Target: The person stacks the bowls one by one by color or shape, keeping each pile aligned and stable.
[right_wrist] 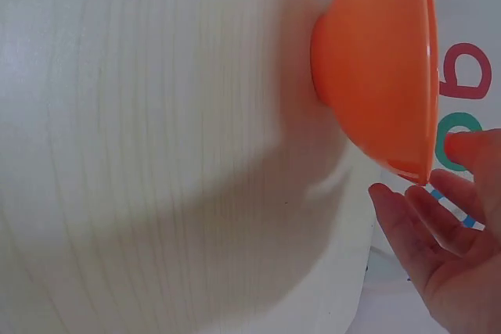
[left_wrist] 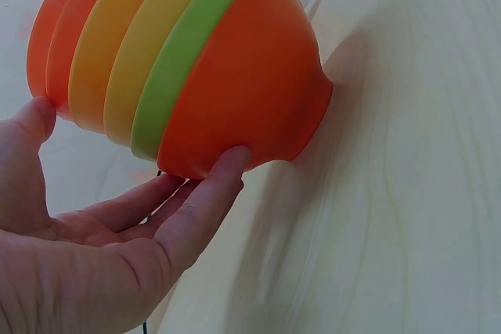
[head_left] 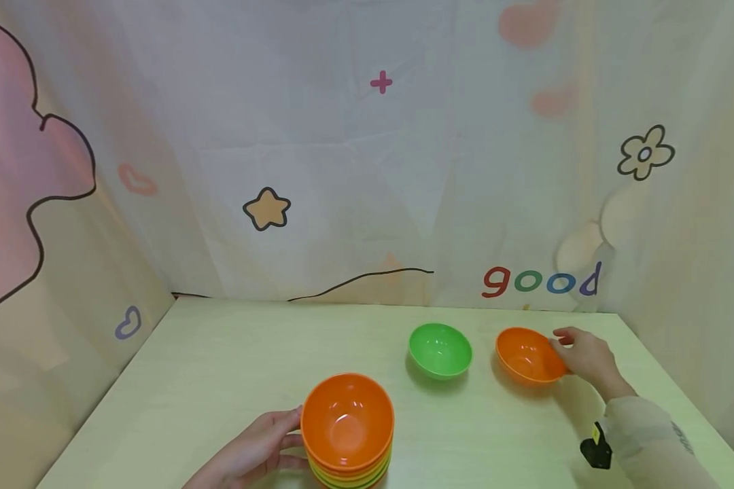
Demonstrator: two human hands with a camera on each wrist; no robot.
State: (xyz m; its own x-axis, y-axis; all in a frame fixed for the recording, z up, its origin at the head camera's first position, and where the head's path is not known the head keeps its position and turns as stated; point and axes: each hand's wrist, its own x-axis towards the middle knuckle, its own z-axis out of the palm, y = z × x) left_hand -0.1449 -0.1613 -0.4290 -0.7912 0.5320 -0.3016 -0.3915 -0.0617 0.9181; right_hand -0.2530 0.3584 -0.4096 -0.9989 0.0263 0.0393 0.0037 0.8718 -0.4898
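In the head view, a stack of several nested bowls [head_left: 348, 424] stands near the front. The left wrist view shows orange bowls at the top, yellow and green ones [left_wrist: 196, 60] in the middle, and an orange bowl [left_wrist: 250, 76] at the bottom. My left hand [head_left: 266, 441] rests against the stack's left side, thumb near the upper rims, extended fingers touching the bottom bowl. At the right, a single orange bowl [head_left: 529, 356] sits upright on the table. My right hand [head_left: 590, 360] is at that bowl's right rim, thumb apart from the fingers, which are right by the edge [right_wrist: 423, 181].
A green bowl [head_left: 440, 352] stands upright between the stack and the single orange bowl. The pale wooden table [head_left: 220, 367] meets a printed curtain [head_left: 342, 204] at the back and both sides. A black tag [head_left: 596, 448] shows beside the right sleeve [head_left: 642, 435].
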